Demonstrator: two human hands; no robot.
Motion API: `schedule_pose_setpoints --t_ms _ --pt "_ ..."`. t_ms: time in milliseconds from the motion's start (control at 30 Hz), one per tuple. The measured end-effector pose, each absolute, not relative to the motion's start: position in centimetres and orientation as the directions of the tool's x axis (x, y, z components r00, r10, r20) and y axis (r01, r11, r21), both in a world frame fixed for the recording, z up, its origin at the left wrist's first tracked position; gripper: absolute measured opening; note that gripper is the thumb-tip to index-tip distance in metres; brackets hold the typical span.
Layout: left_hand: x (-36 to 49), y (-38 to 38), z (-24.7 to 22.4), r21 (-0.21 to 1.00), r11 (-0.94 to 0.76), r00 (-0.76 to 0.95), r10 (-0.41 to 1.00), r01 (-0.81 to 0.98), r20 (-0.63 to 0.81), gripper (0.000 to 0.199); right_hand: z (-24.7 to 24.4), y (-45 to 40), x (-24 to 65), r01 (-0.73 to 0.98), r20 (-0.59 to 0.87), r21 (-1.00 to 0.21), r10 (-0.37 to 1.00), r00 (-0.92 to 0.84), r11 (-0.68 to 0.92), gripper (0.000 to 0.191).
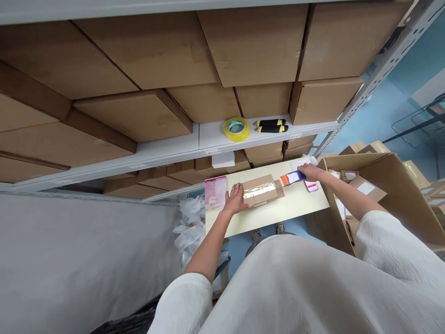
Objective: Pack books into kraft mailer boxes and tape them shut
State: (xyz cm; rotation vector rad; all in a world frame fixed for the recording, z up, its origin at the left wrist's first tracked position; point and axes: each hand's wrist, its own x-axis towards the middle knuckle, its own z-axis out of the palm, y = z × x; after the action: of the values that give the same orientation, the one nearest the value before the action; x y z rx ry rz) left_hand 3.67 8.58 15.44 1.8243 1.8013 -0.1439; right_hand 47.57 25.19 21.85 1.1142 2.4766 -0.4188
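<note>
A small cardboard box [260,190] lies on a pale yellow table top [295,204], with clear tape across its top. My left hand [235,198] rests flat on the box's near left corner, fingers spread. To the right, my right hand [308,172] grips the end of a blue and orange packet [292,177], which touches the table by the box's flap. A small pink card [311,186] lies just below that hand. A pink printed packet [215,193] stands on the table's left end, close to my left hand.
Above the table, a white shelf [167,155] holds stacked cardboard cartons, a yellow tape roll [236,129] and two black-and-yellow utility knives [270,125]. An open carton [361,185] with parcels stands to the right. White plastic wrap [190,227] bulges beside the table's left edge.
</note>
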Motion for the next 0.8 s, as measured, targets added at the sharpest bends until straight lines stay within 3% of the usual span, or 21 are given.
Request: schedule_pose_setpoints --t_ms 100,367,500,700,800 --pt "3.7 8.6 15.6 0.305 0.067 0.085 0.884 0.95 -0.46 0.126 21.8 24.9 47.6 0.754 -0.464 -0.071 0.647 -0.605 0.653 0.03" --pt "4.0 8.8 15.8 0.305 0.075 0.081 0.879 0.95 -0.47 0.129 19.6 23.6 43.2 0.776 -0.481 0.106 0.715 -0.507 0.622 0.054" --pt "4.2 8.9 15.9 0.312 0.079 0.081 0.88 0.947 -0.469 0.129 19.1 24.2 39.7 0.827 -0.477 0.074 0.749 -0.461 0.557 0.05" --pt "4.3 8.9 15.9 0.328 0.072 0.086 0.893 0.942 -0.442 0.129 18.5 25.7 35.4 0.87 -0.585 0.058 0.723 -0.368 0.49 0.04" --pt "4.3 8.9 15.9 0.327 0.076 0.082 0.893 0.942 -0.442 0.129 17.7 25.0 34.1 0.895 -0.544 -0.037 0.742 -0.391 0.445 0.04"
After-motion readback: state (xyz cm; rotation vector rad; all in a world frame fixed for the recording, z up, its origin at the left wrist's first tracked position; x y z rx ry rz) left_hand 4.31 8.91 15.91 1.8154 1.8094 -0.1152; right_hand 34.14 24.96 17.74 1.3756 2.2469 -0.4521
